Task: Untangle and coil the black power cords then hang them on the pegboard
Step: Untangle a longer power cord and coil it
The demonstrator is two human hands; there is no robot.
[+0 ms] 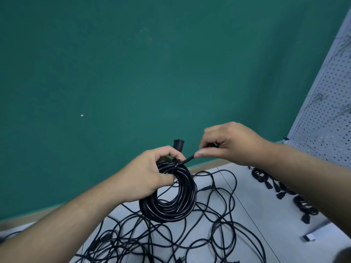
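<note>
Gripping a coiled cord (169, 198) above the bench (266, 215), left hand (146, 175) clamped; right hand (229, 143) pinches its free end.

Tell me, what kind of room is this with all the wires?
Probably a workshop or storage room: a grey perforated metal pegboard with wire hooks stands at the right, tangled black power cords cover the pale grey worktable, and coiled black cords lie beside the pegboard.

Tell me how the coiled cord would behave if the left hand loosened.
The coiled cord probably springs apart, since only the left hand binds its loops. It likely feels floppy: the lower loops hang unevenly. Its glossy jacket may slip.
</note>
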